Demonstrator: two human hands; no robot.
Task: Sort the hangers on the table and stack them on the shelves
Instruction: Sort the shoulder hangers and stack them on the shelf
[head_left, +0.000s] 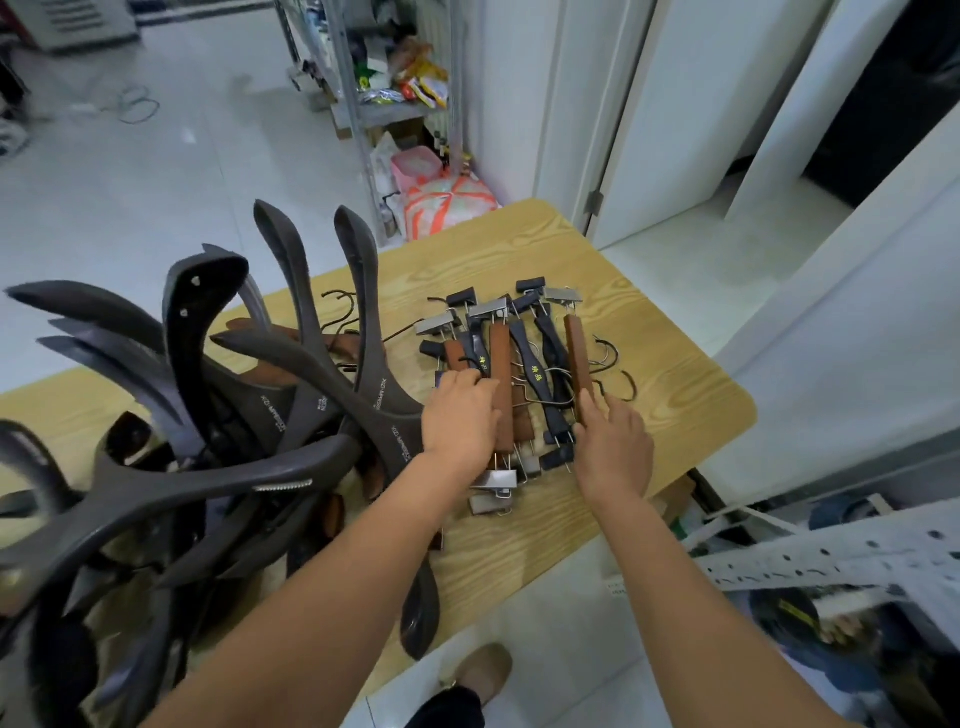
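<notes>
Clip hangers lay side by side on the wooden bench, beside heaped dark coat hangers. The left hand rested flat on them; the right hand touched the outermost with straight fingers.

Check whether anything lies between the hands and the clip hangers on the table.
Nothing visible does. The left hand rests on the clip hangers, and the right hand touches the brown bar at their right edge. The dark coat hangers lie off to the left.
</notes>
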